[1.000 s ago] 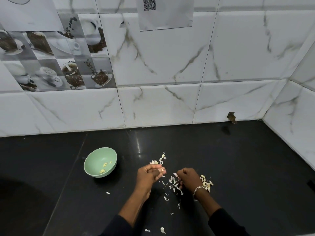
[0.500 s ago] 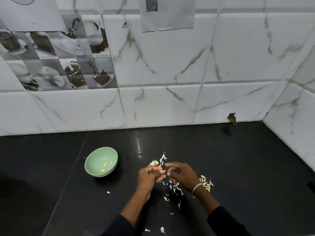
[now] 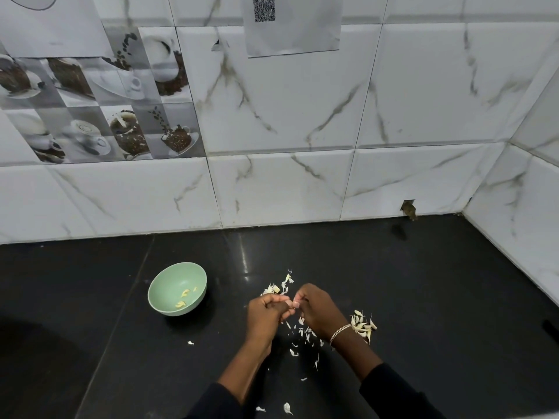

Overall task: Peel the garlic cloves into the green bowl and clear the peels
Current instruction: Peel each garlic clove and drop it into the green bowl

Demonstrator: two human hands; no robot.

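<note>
Curling together, left hand (image 3: 266, 317), right hand (image 3: 317, 313); cannot tell what they grasp. Papery peels (image 3: 294, 353) below; round green bowl (image 3: 169, 284).

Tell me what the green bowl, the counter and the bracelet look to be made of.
Green bowl: likely matte plastic or melamine; flat pastel colour, no glare. Counter: polished black stone, perhaps granite; it mirrors a light streak. Bracelet: metal chain, pale gold-toned; links glint.

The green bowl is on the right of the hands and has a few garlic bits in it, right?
No. The head view shows the green bowl to the left of the left hand and right hand, not the right. It does hold a few garlic bits.
</note>
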